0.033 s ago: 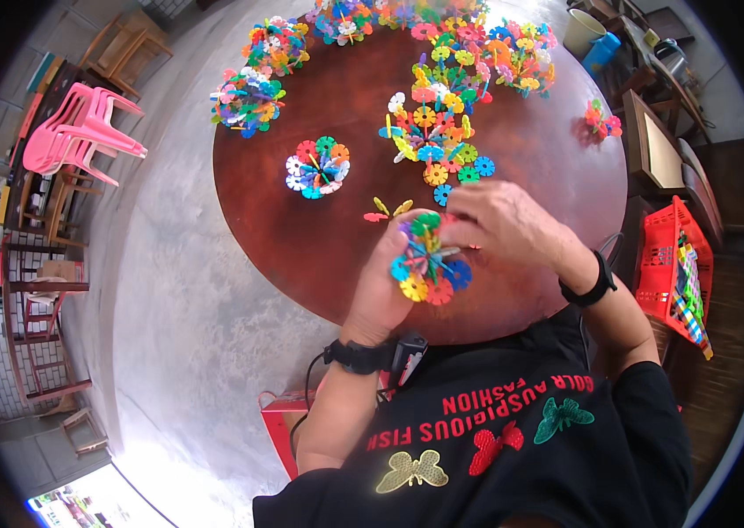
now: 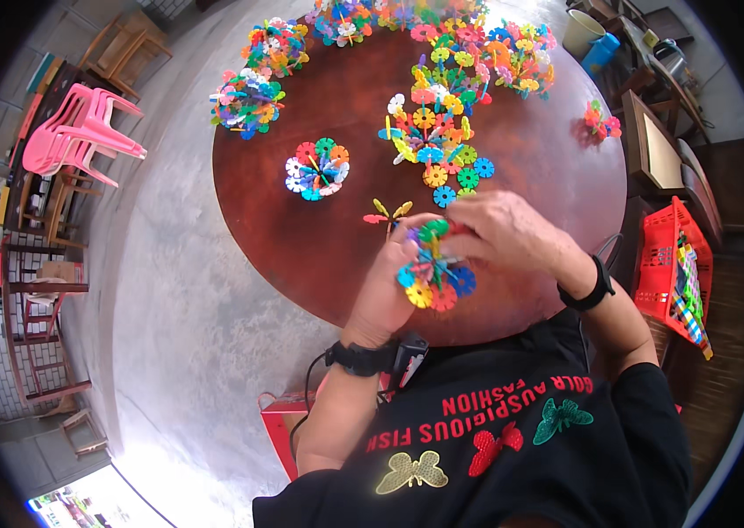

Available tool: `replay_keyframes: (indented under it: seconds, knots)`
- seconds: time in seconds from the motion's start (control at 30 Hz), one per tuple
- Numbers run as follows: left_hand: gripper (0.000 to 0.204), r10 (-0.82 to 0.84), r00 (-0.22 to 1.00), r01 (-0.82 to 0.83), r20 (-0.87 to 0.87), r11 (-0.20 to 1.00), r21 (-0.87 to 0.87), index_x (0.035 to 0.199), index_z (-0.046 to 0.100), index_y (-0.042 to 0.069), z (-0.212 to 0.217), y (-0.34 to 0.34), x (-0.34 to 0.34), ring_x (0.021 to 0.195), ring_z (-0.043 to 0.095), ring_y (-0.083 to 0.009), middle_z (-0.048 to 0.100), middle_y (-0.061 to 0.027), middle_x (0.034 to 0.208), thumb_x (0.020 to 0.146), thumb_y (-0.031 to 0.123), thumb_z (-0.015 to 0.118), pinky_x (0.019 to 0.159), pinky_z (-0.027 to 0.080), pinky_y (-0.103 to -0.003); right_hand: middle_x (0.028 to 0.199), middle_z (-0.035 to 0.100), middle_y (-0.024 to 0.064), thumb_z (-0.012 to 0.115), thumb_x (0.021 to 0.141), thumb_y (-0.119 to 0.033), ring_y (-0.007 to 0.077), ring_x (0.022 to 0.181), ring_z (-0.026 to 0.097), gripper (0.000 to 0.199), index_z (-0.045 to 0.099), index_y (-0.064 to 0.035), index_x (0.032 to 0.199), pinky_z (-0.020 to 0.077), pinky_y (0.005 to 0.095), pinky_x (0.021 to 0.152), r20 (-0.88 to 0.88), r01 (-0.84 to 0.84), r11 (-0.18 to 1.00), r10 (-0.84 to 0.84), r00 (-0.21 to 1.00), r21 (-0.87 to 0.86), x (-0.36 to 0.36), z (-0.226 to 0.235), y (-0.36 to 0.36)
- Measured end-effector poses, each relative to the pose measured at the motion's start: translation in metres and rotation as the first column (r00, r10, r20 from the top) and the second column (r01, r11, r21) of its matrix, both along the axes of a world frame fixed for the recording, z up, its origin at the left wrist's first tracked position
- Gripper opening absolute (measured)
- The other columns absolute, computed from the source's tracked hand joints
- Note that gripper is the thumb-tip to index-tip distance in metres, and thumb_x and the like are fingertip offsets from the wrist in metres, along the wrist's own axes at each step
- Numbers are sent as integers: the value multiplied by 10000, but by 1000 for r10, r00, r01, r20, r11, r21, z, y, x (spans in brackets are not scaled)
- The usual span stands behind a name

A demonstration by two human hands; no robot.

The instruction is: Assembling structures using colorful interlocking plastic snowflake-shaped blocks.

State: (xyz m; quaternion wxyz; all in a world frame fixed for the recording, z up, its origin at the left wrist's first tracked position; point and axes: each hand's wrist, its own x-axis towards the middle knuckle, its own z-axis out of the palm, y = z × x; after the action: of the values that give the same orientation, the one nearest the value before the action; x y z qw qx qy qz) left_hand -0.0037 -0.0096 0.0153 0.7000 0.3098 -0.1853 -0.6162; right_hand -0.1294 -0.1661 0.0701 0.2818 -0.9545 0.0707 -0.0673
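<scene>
Shifted slightly toward my right side and my body since the earlier frame: the rounded cluster of multicoloured, notched plastic flower discs (image 2: 433, 267), held up over the near part of the round, glossy red-brown table (image 2: 301, 255). Yellow, pink, blue and green discs face outward around its spiky centre.

My left hand (image 2: 385, 282) supports the cluster from its left side, fingers clamped on it. My right hand (image 2: 513, 233) has moved slightly with it; its fingers are bent over the cluster's upper right edge, beside a reddish disc. I cannot tell whether these fingertips pinch a piece, since the hand hides them.

Just beyond my left fingertips stands a small fan of yellow, red and orange plastic discs (image 2: 381, 208). Farther left lies a wreath-like ring of multicoloured plastic discs (image 2: 306, 183). Ahead of my right hand, a long, branching structure of multicoloured plastic discs (image 2: 424, 116) extends toward the far rim. To the right, a small red-and-green disc cluster (image 2: 599, 125) sits near the table's edge; beyond the table is a red slatted plastic basket (image 2: 653, 264).
</scene>
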Motion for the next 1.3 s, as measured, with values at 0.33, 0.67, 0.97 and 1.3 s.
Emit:
replay_keyframes:
  seconds: [0.33,0.67,0.97,1.3]
  knots:
    - [938,-142,974,119,-174,983,-140,1473,248,99,3,-2,-13,1130,583,-255,511,-100,1307,774,514,718,821,549,-377,604,548,75,569,952,-186,125,566,587,294,507,31,764,421,311,481,-22,277,707,-348,937,651,-25,-8,21]
    - [669,-57,952,-5,-300,980,-201,1352,411,7,-19,1,-12,1039,626,-288,583,-148,1217,821,316,677,790,552,-424,580,579,107,576,930,-192,204,503,575,319,482,-3,691,418,348,487,66,321,772,-423,904,548,-8,-21,32]
    - [614,19,922,-88,-387,983,-161,1306,448,-30,-12,1,-10,979,627,-291,602,-179,1154,826,284,667,643,526,-310,605,511,153,581,907,-160,336,545,526,293,433,-7,704,389,407,526,238,235,866,-365,900,441,-6,-42,34]
    - [673,-17,894,-60,-448,986,-158,1269,470,30,-3,2,-15,841,537,-207,561,-120,1108,735,355,719,537,399,-235,679,522,144,563,921,-124,268,613,576,246,454,13,747,427,378,560,266,211,971,-233,935,112,-30,1,34]
